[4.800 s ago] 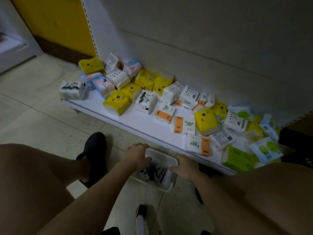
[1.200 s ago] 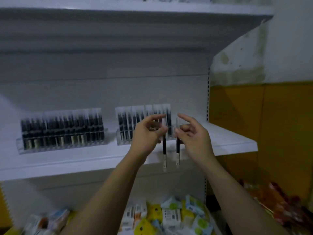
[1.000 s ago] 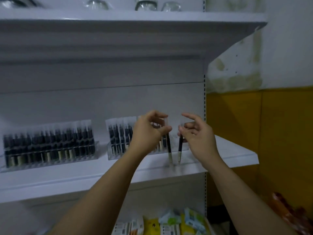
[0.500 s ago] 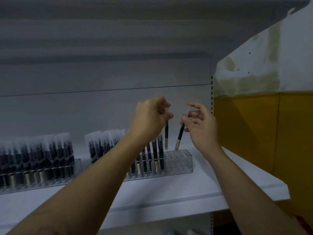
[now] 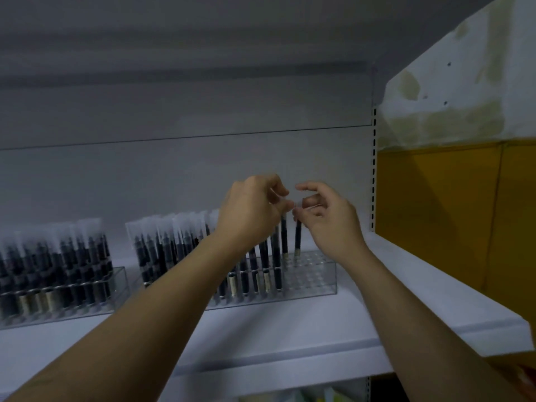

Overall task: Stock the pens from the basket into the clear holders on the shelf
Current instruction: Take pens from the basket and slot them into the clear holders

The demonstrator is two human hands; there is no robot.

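Now, over the clear holder [image 5: 316, 275], left hand [image 5: 249, 213] and right hand [image 5: 329, 220] each pinch an upright pen [image 5: 297, 239].

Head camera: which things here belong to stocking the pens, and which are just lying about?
Part of the job:
left hand, pinching the left pen
right hand, pinching the right pen
part-filled holder beneath both pens
packed holder further left
shelf

Just lying about:
blurred packets below the shelf
yellow panel on the right
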